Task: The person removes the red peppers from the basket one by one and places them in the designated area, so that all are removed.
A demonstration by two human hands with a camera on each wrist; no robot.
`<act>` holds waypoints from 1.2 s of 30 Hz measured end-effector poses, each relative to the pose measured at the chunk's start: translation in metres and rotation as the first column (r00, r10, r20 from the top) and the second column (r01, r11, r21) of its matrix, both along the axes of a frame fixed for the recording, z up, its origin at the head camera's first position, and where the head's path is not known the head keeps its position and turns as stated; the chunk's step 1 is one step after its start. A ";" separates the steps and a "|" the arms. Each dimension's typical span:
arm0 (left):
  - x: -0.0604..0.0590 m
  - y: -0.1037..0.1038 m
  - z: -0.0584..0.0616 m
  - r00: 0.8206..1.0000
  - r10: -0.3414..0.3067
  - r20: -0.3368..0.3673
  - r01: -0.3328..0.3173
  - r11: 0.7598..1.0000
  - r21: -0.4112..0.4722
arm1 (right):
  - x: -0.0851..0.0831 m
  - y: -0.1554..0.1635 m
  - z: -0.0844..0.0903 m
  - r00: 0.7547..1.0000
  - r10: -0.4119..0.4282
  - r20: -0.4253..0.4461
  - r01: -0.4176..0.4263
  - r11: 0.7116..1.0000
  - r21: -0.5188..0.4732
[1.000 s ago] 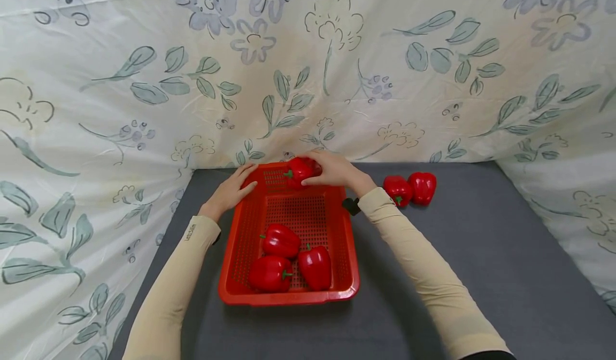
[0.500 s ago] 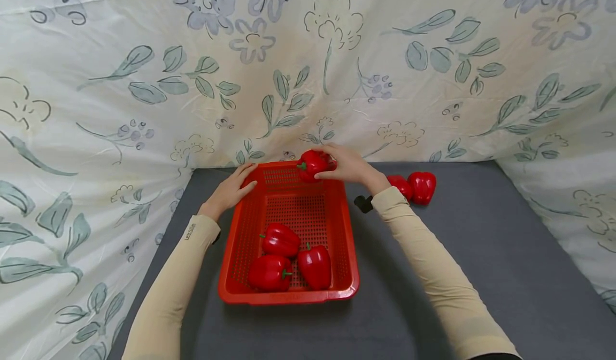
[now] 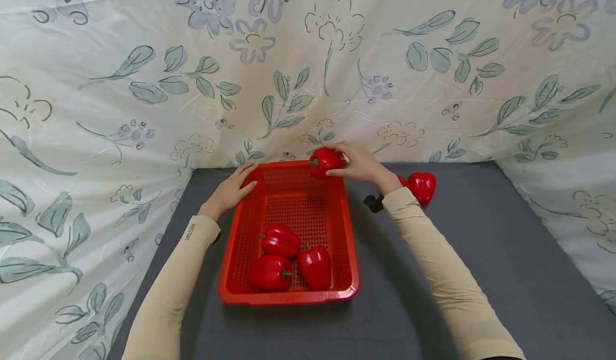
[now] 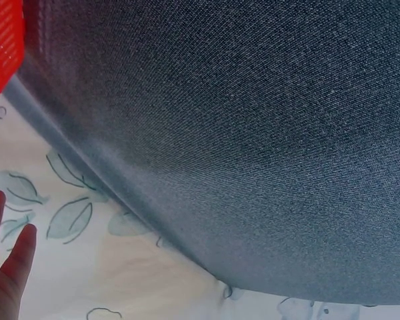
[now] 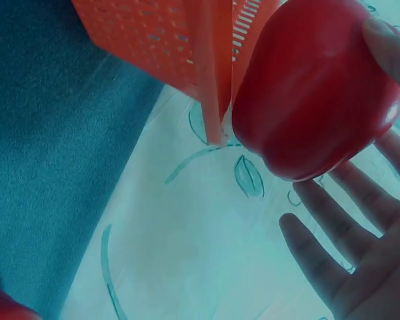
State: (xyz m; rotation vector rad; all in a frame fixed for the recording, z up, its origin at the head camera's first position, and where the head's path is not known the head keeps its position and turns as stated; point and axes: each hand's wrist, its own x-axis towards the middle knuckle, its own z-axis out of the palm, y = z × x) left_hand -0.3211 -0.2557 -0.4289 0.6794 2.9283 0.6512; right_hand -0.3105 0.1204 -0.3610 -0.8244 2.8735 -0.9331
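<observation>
the right hand (image 3: 358, 162) pinches a red bell pepper (image 3: 324, 161) between thumb and spread fingers at the far right corner of a red perforated plastic basket (image 3: 289, 298); its green stem faces left, and whether it touches the rim cannot be told. the left hand (image 3: 231, 190) rests at the basket's far left corner, its fingers straight and spread, thumb apart over the rim. inside, at the near end, lie three more: the upper pepper (image 3: 281, 240), the near left pepper (image 3: 269, 274) just below it, and the near right pepper (image 3: 315, 267) beside them. to the right, on the dark grey surface (image 3: 505, 242), sits an outer pepper (image 3: 422, 188), with a half-hidden pepper (image 3: 401, 180) behind the right sleeve (image 3: 433, 253). floral fabric (image 3: 337, 92) hangs along the far side.
</observation>
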 end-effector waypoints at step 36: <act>-0.002 -0.002 -0.004 1.000 -0.006 -0.022 0.006 1.000 0.012 | 0.006 0.055 -0.015 0.987 -0.160 0.014 0.160 0.987 -0.021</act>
